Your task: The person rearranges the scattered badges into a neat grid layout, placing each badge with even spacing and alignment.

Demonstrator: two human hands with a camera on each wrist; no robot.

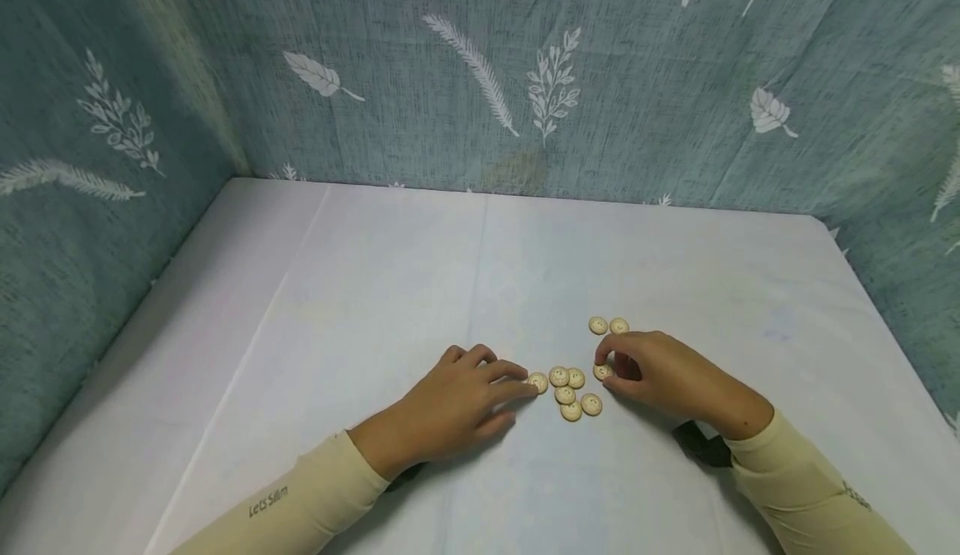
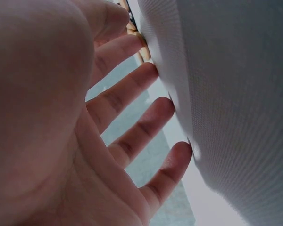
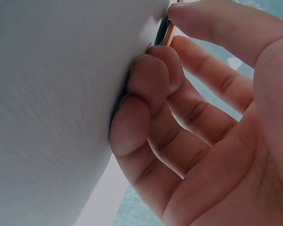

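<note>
In the head view, several round, pale wooden buttons lie on a white-covered table. My left hand (image 1: 461, 401) reaches in from the left with fingers loosely spread, its index fingertip on the leftmost button (image 1: 536, 379). From the right, my right hand (image 1: 663, 376) pinches another button (image 1: 602, 371) between thumb and index finger, at the table surface. Between the hands sits a loose cluster of buttons (image 1: 565, 395), some overlapping. The right wrist view shows the thin edge of a button (image 3: 169, 34) by the thumb and index tips, with the other fingers curled against the cloth.
Two more buttons (image 1: 597, 325) lie side by side just beyond the right hand. White cloth (image 1: 360, 288) covers the table (image 1: 247, 455). Green-grey fabric with white leaf prints (image 1: 420, 80) hangs behind the far edge and along both sides.
</note>
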